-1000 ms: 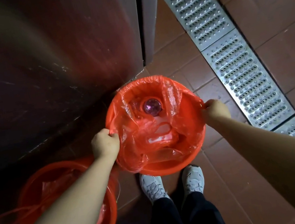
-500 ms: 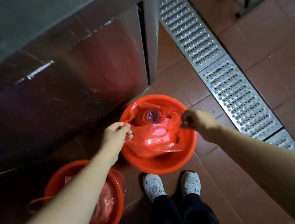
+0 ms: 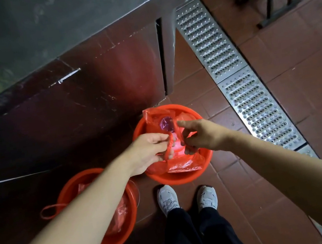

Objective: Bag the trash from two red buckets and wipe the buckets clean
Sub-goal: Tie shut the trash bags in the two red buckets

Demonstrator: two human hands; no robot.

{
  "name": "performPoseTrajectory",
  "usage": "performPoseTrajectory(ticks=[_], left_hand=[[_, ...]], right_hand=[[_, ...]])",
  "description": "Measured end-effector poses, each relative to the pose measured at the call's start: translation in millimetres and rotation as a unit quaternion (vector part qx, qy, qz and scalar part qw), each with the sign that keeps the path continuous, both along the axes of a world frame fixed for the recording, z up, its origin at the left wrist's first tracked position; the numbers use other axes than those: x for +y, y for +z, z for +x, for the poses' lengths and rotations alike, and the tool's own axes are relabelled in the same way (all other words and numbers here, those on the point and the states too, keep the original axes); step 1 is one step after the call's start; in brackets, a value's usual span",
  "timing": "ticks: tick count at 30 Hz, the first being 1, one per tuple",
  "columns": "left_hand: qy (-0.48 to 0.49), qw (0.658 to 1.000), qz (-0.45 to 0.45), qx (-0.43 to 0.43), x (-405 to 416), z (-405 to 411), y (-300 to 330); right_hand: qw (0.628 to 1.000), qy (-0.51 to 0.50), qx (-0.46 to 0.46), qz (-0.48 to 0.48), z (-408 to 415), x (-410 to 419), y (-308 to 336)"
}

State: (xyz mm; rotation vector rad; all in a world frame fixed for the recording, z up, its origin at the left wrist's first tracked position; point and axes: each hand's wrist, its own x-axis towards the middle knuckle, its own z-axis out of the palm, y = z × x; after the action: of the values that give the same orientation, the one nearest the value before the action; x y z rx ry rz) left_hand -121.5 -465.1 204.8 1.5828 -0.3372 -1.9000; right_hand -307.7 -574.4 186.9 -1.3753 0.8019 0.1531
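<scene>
A red bucket stands on the tiled floor just ahead of my feet, lined with a red plastic bag. Inside the bag a bottle with a purple cap shows. Over the middle of the bucket, my left hand pinches one twisted handle of the bag. My right hand grips the other handle, its forefinger stretched out. The two handles meet between my hands. A second red bucket sits at the lower left, partly hidden by my left forearm, with another red bag in it.
A stainless steel counter rises directly behind both buckets. A perforated metal drain grate runs diagonally across the floor on the right. Dark furniture legs stand at the top right. My white shoes are below the near bucket.
My hands left the bucket rim, gathered the bag's edges and came together over the bucket's middle, each holding a handle. The view rose, showing the counter top.
</scene>
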Motion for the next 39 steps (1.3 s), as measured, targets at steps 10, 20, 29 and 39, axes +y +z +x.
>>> performPoseTrajectory(ticks=[10, 20, 29, 39], left_hand=[[-0.075, 0.992, 0.012, 0.098, 7, 12, 14], [0.013, 0.986, 0.01, 0.164, 20, 1, 7], [0.275, 0.955, 0.111, -0.012, 27, 52, -18], [0.416, 0.898, 0.128, 0.065, 40, 39, -38]], right_hand=[[0.988, 0.143, 0.009, 0.061, 13, -2, 16], [0.96, 0.223, 0.078, -0.152, 32, -4, 21], [0.937, -0.064, 0.259, -0.225, -35, -8, -15], [0.825, -0.513, 0.231, 0.051, -42, 19, -34]])
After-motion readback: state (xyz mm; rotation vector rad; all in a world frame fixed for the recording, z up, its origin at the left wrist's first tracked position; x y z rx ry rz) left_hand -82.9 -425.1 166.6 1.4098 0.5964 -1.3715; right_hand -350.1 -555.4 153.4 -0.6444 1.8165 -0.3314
